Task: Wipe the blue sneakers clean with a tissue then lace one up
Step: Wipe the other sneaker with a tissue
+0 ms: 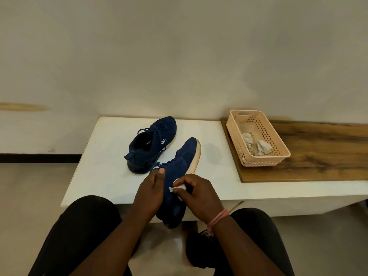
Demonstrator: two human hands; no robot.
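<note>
Two blue sneakers were counted: one sneaker [152,143] on the white worktop [103,156], the other sneaker [179,166] held up. One tissue [177,188] was seen between two hands, left [151,191] and right [199,194]. One basket [278,144] was counted, with two crumpled wads [256,143] inside. One wooden board [318,152] was seen.

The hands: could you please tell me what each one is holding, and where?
Left hand grips the near sneaker at its laced upper; right hand pinches a crumpled tissue against its side.
</note>
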